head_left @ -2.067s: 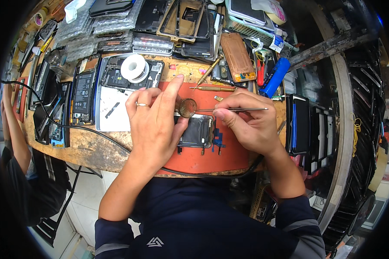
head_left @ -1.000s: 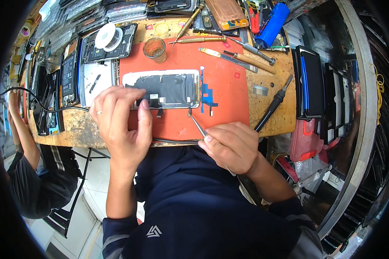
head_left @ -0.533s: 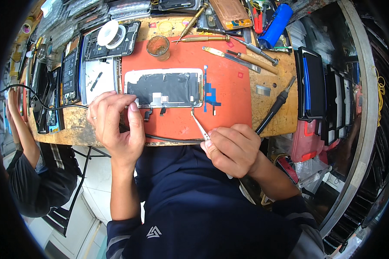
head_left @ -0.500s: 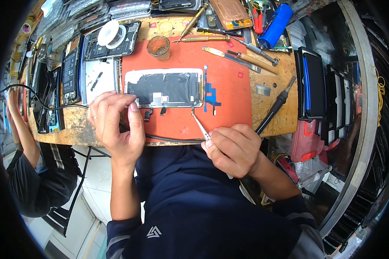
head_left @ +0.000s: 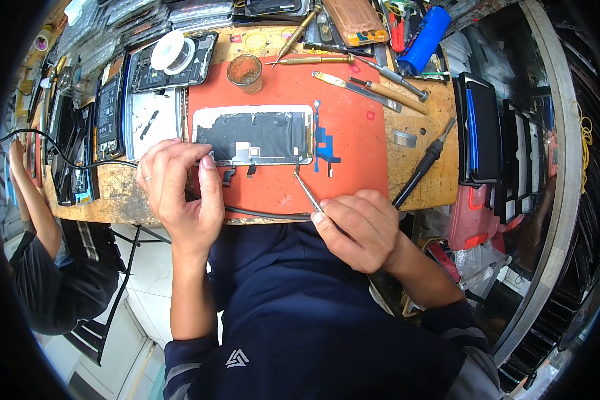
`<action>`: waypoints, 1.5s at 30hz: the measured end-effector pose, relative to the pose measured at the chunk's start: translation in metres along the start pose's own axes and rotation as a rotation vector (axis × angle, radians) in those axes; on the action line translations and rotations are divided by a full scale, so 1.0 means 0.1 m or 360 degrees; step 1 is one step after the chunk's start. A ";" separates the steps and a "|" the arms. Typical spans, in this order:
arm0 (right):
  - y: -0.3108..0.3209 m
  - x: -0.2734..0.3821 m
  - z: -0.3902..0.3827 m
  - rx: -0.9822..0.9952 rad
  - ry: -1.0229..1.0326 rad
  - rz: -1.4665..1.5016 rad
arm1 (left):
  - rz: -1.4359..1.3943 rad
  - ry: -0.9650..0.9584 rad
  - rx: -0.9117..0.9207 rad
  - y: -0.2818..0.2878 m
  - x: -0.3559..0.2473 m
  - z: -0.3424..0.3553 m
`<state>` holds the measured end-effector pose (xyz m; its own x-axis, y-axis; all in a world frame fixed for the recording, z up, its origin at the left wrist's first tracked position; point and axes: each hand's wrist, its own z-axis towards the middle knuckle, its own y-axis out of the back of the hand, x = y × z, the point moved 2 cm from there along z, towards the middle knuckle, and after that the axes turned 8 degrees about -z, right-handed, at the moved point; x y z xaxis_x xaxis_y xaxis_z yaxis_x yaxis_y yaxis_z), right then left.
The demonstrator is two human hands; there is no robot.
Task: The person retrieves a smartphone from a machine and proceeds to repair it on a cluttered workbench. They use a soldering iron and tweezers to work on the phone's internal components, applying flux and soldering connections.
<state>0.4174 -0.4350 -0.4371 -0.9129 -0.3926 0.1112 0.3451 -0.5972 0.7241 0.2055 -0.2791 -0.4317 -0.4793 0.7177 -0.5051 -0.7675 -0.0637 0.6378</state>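
A phone screen panel (head_left: 263,131), its dark back facing up with pale edges, lies on a red mat (head_left: 355,137). My left hand (head_left: 185,193) is at its lower left corner, thumb and forefinger closed on the edge. Metal tweezers (head_left: 307,191) are pinched in my right hand (head_left: 361,230). Their tips touch a small flex cable (head_left: 296,172) sticking out from the panel's near edge, toward the right. Two more short black flex tabs (head_left: 251,171) hang from the same edge. Blue tape-like strips (head_left: 325,142) lie just right of the panel.
A small glass cup (head_left: 245,73), screwdrivers (head_left: 313,59) and wooden-handled blades (head_left: 397,97) lie beyond the panel. At right rests a black pen-shaped tool (head_left: 420,170). Opened phones (head_left: 109,120) and a white spool (head_left: 173,53) stand left. Another person's arm (head_left: 39,200) shows far left.
My right hand has turned slightly and the tweezers have rolled with it, their tips staying at the flex cable. My left hand has barely moved.
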 end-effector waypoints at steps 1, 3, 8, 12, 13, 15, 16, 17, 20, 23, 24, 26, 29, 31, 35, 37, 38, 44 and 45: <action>0.01 0.00 0.00 0.0017 0.0009 0.0003 | -0.0004 0.0001 0.0003 0.00 0.00 0.00; 0.02 -0.01 0.01 0.0050 0.0027 0.0010 | -0.0011 0.0002 0.0003 -0.01 0.01 0.00; 0.03 0.01 0.01 0.0079 0.0034 0.0032 | -0.0017 0.0023 -0.0001 -0.01 0.02 0.01; 0.07 0.04 0.00 0.0063 -0.0021 0.0024 | -0.0044 0.0018 -0.0007 -0.01 0.01 0.01; 0.08 0.05 -0.01 0.0048 -0.0023 0.0044 | -0.0046 0.0016 -0.0007 -0.01 0.01 0.01; 0.09 0.06 -0.01 0.0027 -0.0044 0.0058 | -0.0047 0.0019 -0.0007 -0.02 0.01 0.00; 0.10 0.05 0.00 0.0012 -0.0057 0.0097 | -0.0045 0.0022 -0.0007 -0.01 0.01 0.00; 0.12 0.03 0.02 0.0004 -0.0079 0.0130 | -0.0032 0.0035 -0.0003 -0.01 0.01 0.01; 0.19 -0.12 0.17 -0.0049 -0.0262 0.0220 | -0.0050 -0.0001 0.0017 0.03 0.00 0.10; 0.34 -0.34 0.43 -0.0077 -0.0544 0.0296 | 0.0100 0.0099 0.0157 -0.01 0.03 0.34; 0.38 -0.43 0.54 -0.0079 -0.0656 0.0334 | 0.0064 0.0102 0.0209 -0.05 0.04 0.44; 0.32 -0.56 0.76 -0.0139 -0.0749 0.0563 | -0.0124 0.0094 0.0236 -0.21 0.06 0.63; 0.22 -0.69 1.01 -0.0003 -0.0734 0.0791 | -0.0241 0.0179 0.0396 -0.42 0.13 0.81; 0.13 -0.69 1.08 0.0057 -0.0859 0.1017 | -0.0246 0.0076 0.0399 -0.43 0.14 0.81; 0.03 -0.63 1.11 0.0026 -0.0930 0.1114 | -0.0218 -0.0108 0.0422 -0.38 0.13 0.72; -0.01 -0.59 1.12 0.0055 -0.0983 0.1112 | -0.0238 -0.0151 0.0407 -0.36 0.13 0.70; -0.04 -0.57 1.12 0.0078 -0.1010 0.1119 | -0.0240 -0.0158 0.0388 -0.36 0.13 0.69; -0.17 -0.60 1.22 0.0035 -0.0627 0.0768 | -0.0222 -0.0182 0.0348 -0.36 0.12 0.68; -0.22 -0.60 1.23 0.0028 -0.0588 0.0724 | -0.0220 -0.0195 0.0340 -0.36 0.12 0.68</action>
<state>0.4384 -0.3127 -0.3760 -0.6905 -0.3352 0.6410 0.7192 -0.4130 0.5587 0.2564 -0.2212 -0.4217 -0.3113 0.7887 -0.5302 -0.7088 0.1788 0.6823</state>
